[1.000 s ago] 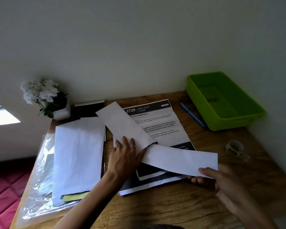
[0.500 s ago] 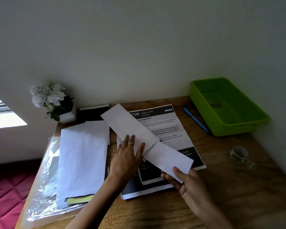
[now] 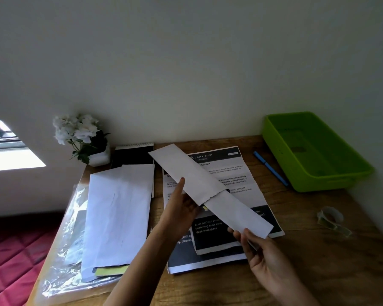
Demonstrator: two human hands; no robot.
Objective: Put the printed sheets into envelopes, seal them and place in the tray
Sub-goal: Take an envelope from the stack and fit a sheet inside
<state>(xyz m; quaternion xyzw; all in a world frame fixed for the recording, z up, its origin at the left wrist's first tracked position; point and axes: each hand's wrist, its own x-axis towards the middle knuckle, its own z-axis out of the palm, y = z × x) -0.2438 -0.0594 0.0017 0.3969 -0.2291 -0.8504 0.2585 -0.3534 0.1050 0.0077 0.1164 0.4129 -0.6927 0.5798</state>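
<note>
Lifted now: the envelope, pressed flat under the left palm half a second ago, comes up off the printed sheets and tilts in the air. Left hand has its grip clamped on the envelope's open end, thumb on top, fingers underneath. Poking out of that open end is the folded sheet, only partly inside, running down and to the right of the left grip. Right hand pinches the sheet's free near end, grip closed on the paper with fingertips over its edge.

Beneath both hands, 2 or more printed sheets lie overlapped on the wooden surface. Left of the left grip rests a stack of white envelopes on a clear plastic sleeve, a yellow-green slip peeking from the stack's near end. Beyond them stand a black notebook and a white flower pot. Well to the right of the right grip and farther back sits the green tray, a blue pen just beside it. A tape dispenser lies right of the right grip, apart from everything.
</note>
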